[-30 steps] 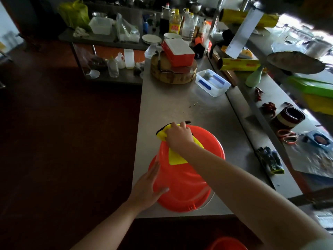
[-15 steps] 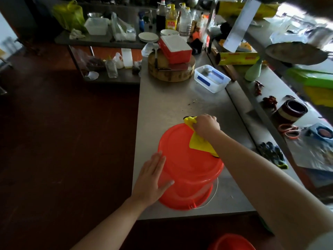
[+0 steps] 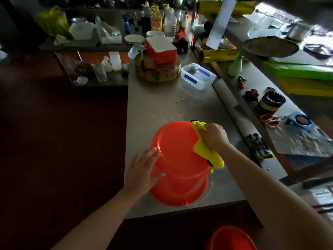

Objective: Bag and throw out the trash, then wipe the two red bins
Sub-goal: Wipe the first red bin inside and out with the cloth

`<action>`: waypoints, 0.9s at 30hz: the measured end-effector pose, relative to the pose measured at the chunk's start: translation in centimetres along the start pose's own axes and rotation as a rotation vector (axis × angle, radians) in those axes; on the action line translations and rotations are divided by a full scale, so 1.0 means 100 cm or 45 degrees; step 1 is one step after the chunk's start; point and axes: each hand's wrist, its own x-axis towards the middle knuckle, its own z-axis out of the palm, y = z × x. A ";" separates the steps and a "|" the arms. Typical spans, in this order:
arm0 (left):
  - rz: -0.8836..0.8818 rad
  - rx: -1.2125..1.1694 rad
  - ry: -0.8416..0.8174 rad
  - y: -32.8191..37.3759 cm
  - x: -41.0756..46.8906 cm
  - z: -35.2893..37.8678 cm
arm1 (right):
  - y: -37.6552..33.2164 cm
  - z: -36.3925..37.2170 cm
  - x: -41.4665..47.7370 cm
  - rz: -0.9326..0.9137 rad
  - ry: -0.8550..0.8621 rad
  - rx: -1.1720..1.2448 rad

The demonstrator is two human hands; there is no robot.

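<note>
A red bin (image 3: 177,159) stands upside down on the steel counter (image 3: 162,105), near its front edge, its wire handle lying on the counter. My right hand (image 3: 213,136) grips a yellow cloth (image 3: 207,150) and presses it on the bin's upper right edge. My left hand (image 3: 142,170) lies flat with straight fingers against the bin's left side. A second red bin (image 3: 231,239) shows partly on the floor at the bottom edge.
A clear plastic box (image 3: 198,76) and a round wooden block (image 3: 158,71) with a red box on it sit further back on the counter. Dark gloves (image 3: 258,146), scissors (image 3: 270,120) and a tin (image 3: 271,102) lie along the right shelf. Dark floor spreads to the left.
My right hand has slid the yellow cloth from the bin's left far edge across to its right side. The left hand has stayed on the bin's left side.
</note>
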 end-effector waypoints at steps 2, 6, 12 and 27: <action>-0.011 0.016 0.012 0.002 -0.002 0.000 | 0.007 -0.001 -0.018 0.007 0.037 0.038; -0.033 0.022 0.032 0.007 -0.004 0.001 | 0.015 0.002 -0.060 -0.066 0.117 0.022; -0.063 0.002 -0.003 0.011 -0.006 0.000 | 0.014 0.017 -0.107 -0.072 0.165 0.162; -0.094 -0.034 -0.045 0.027 -0.017 -0.007 | -0.005 0.051 -0.168 -0.304 0.130 0.180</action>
